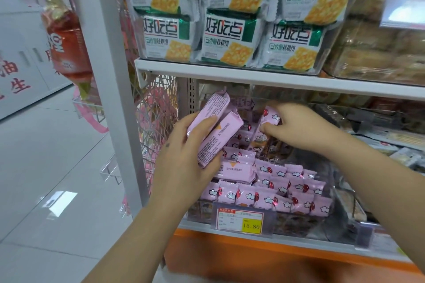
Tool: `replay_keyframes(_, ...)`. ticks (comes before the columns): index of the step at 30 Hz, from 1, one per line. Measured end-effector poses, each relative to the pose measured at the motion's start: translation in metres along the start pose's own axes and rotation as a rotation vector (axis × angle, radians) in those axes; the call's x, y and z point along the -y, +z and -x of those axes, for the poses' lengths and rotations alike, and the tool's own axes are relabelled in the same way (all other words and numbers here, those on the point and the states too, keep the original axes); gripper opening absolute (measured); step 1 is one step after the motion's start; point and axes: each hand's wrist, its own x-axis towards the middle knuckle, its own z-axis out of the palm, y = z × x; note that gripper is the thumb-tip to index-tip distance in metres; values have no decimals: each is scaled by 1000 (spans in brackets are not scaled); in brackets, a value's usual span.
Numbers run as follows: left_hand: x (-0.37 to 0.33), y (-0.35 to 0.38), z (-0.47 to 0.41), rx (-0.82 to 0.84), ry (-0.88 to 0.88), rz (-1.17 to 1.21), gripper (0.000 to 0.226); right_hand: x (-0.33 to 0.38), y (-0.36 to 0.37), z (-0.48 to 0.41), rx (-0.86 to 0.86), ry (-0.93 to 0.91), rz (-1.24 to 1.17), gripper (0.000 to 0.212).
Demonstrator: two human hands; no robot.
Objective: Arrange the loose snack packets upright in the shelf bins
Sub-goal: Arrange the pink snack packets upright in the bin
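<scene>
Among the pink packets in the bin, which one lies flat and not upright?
The packet on top of the rows, beside the left hand: its plain back faces up, while the others stand showing clouds.

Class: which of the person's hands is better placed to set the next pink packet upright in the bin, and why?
Probably the right hand: it is inside the clear bin, pinching one pink packet above the rows. The left hand grips two packets at the bin's left side.
</scene>
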Motion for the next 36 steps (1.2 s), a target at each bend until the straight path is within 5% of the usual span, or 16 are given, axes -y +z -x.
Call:
replay_keyframes(4,0,0,-1,-2,4,-8,64,5,-1,1,-43,-13,-56,43)
replay_keyframes(18,1,-2,-1,2,17,-17,70,1,31,5,337,95,-232,55)
replay_keyframes(21,1,0,-1,6,16,-11,69,2,39,3,409,69,-177,39)
replay_keyframes(27,2,-1,-1,11,10,-18,66,-7,44,-2,423,104,-227,43)
replay_keyframes(30,2,0,-1,6,10,-18,64,-15,28,-3,268,146,-392,42)
replay_keyframes(33,2,0,-2,3,6,-13,63,-18,17,-4,158,133,-123,42)
replay_keyframes(36,2,1,-2,-1,8,-12,62,-16,27,-3,226,126,37,53)
